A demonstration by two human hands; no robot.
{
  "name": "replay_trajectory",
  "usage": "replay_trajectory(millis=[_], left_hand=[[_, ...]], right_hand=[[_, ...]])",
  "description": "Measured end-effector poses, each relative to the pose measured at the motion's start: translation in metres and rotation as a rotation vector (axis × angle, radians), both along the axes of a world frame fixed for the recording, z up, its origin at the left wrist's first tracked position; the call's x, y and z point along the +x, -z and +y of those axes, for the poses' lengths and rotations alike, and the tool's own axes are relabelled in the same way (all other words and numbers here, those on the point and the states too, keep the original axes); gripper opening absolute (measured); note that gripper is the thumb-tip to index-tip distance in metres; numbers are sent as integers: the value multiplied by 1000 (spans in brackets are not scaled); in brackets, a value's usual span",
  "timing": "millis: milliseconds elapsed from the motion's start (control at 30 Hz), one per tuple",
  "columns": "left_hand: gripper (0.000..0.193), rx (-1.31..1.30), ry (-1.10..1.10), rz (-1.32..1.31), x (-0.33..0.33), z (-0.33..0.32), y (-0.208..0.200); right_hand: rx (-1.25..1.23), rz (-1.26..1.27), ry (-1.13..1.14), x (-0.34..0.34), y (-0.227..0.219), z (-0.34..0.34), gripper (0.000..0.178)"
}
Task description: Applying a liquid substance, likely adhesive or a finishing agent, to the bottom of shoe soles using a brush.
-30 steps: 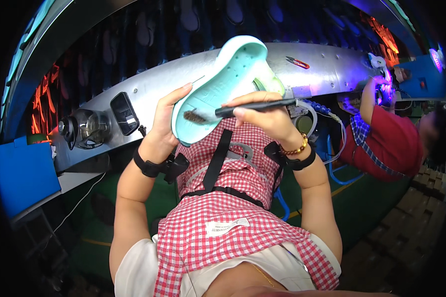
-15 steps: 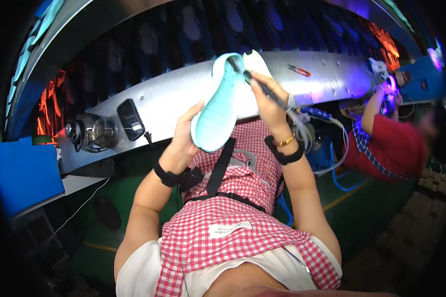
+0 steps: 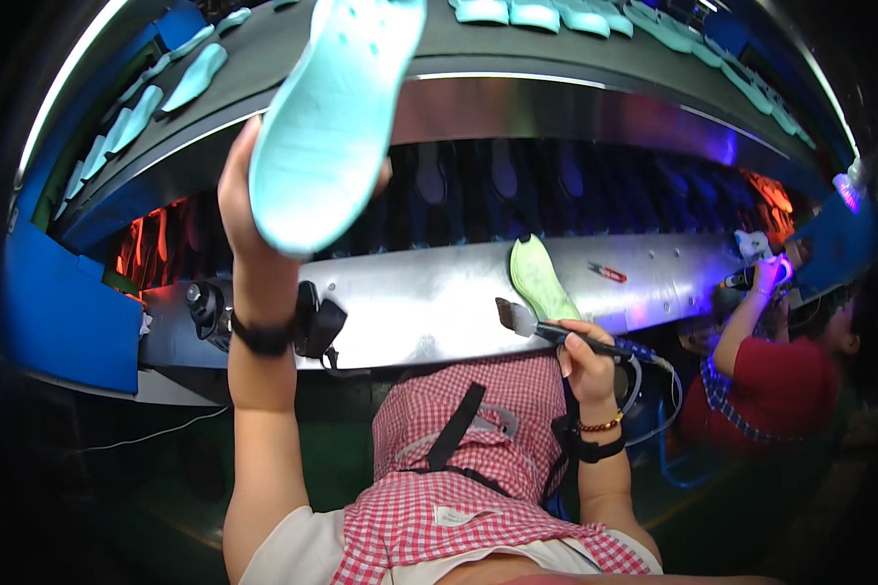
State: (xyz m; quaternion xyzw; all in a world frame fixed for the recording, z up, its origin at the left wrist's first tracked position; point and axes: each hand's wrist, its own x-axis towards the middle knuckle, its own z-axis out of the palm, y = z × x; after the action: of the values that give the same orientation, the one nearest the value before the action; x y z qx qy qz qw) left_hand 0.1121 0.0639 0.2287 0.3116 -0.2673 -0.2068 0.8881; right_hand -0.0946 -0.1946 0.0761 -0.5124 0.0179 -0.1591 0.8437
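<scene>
My left hand (image 3: pixel 247 207) is raised at the upper left, its fingers wrapped around the edges of a light-blue foam shoe sole (image 3: pixel 332 132). The sole's toe end runs out of the picture at the top, in front of the dark upper belt. Lower and to the right, my right hand (image 3: pixel 587 366) grips a flat brush (image 3: pixel 548 330) by its dark handle. Its dark bristles point left over the metal bench, apart from the sole. A pale yellow-green sole (image 3: pixel 541 281) lies on the bench just beyond the brush.
Light-blue soles (image 3: pixel 535 14) line the upper conveyor belt (image 3: pixel 449 51). On the metal bench (image 3: pixel 410 302) lie red-handled snips (image 3: pixel 607 272), and a dark jug (image 3: pixel 208 304) stands left. Hoses (image 3: pixel 661 366) hang by my right wrist. A co-worker (image 3: pixel 776 385) in red sits at the right.
My left hand has lifted the light-blue sole up and leftward, toward the upper belt. The brush has left the sole and moved lower with my right hand. The view has tilted up.
</scene>
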Motion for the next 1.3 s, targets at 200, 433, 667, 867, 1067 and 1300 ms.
replay_trajectory(millis=[200, 433, 667, 867, 1067, 1300], left_hand=[[72, -521, -224, 476, 129, -17, -42], [64, 117, -251, 118, 124, -38, -49], [72, 1063, -533, -731, 128, -89, -130], [85, 1496, -601, -1213, 164, -183, -134], [84, 1824, -299, -1236, 214, -238, -112], [67, 1889, -414, -1169, 249, -254, -102]], right_hand=[[137, 146, 62, 11, 7, 8, 21], [234, 220, 227, -5, 20, -11, 22], [289, 273, 263, -11, 23, -25, 19], [369, 243, 226, -2, 22, -24, 20], [460, 270, 168, -4, 19, -31, 19], [333, 321, 153, -11, 21, -43, 19]])
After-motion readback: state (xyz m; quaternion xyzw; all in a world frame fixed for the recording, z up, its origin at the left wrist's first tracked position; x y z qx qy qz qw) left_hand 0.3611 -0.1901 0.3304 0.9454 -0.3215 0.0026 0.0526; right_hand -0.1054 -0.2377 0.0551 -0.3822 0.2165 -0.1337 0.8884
